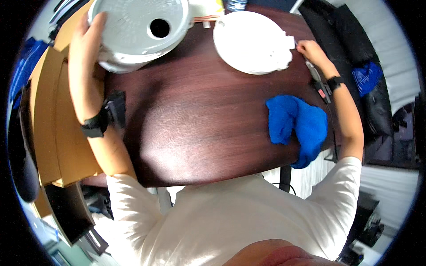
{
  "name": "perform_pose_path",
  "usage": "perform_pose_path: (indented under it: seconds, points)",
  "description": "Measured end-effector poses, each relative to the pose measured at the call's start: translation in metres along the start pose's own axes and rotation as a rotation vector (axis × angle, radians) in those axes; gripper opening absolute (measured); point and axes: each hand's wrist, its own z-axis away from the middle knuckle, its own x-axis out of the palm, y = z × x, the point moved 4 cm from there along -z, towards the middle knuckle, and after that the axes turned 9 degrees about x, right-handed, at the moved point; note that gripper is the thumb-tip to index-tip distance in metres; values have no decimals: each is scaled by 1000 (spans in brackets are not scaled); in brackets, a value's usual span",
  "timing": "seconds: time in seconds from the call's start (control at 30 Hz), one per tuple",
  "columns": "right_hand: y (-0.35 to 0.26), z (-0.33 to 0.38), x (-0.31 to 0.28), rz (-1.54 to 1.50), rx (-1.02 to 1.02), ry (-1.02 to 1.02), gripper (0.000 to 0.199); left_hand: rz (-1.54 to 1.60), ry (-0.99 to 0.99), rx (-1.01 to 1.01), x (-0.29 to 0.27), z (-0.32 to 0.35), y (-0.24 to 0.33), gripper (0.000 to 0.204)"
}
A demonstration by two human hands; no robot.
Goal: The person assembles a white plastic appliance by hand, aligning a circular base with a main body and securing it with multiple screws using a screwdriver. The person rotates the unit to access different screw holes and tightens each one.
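A round white container with a grey top [128, 20] stands at the far left of the table, a black round hole in its top. My left hand [88, 35] grips its left side, the thumb over the rim and the other fingers mostly hidden. To its right lies a round white lid-like piece [248, 42] with small tabs along its right edge. Just beyond that edge is my right hand [313, 51], fingers pinched together; whether they touch a tab or hold something small I cannot make out. A grey-and-black knife-like tool [317, 80] lies beside my right wrist.
A blue cloth [297, 124] lies bunched on the right of the dark wooden table [191, 124], partly over its near edge. Cardboard boxes [49, 119] line the left side. Beyond the right edge stands a black sofa [350, 40]. A clear bottle [236, 4] is at the back.
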Motion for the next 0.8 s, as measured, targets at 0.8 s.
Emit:
perform_pose_path:
  seconds: [0.8]
  points:
    - [-329,-23,-52,-1513,-169,-164,24,94,-131,45,-11,-13,-15,42]
